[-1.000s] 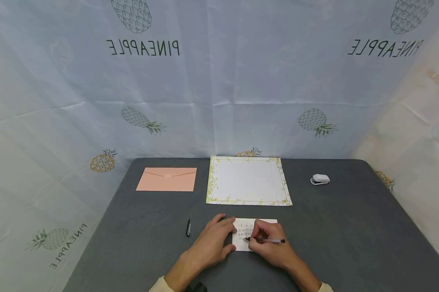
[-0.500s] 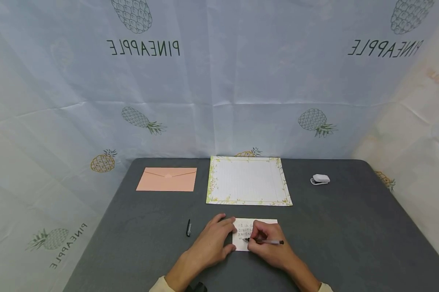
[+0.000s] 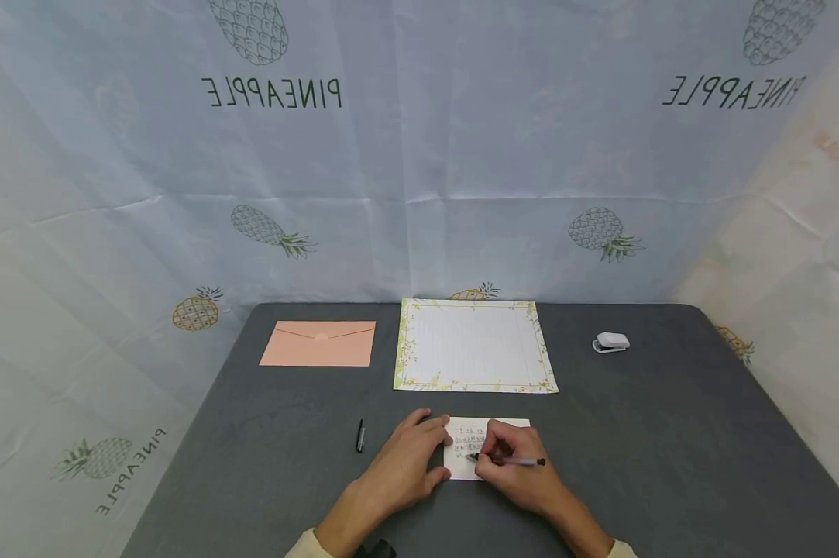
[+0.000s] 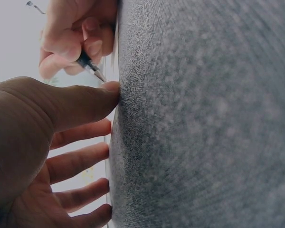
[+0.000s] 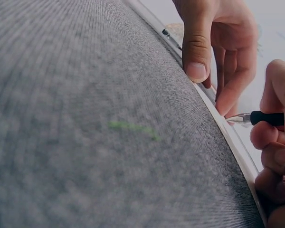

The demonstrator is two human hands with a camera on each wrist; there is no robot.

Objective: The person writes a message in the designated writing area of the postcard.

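A small white paper card (image 3: 462, 470) lies on the dark grey table with several short lines of handwriting on it. My right hand (image 3: 520, 466) pinches a pen (image 3: 520, 461) between thumb and fingers, its tip down at the card's lower written line. In the right wrist view the pen's dark grip (image 5: 266, 118) and metal tip show clearly. My left hand (image 3: 407, 463) rests at the card's left edge, fingers spread and thumb near the lower corner. The left wrist view shows its thumb (image 4: 85, 104) and extended fingers against the surface. My right hand covers the card's right part.
Left of my left hand lies a black pen cap (image 3: 360, 436). Behind the card are a peach envelope (image 3: 318, 353) and a sheet of letter paper (image 3: 475, 345) with a floral border. A white mini stapler (image 3: 610, 342) sits back right. A pineapple-print curtain (image 3: 419, 155) hangs behind the table.
The pen and right hand shift slightly left, then back right, over the lower written line. My left hand, the card and the other things stay in place.
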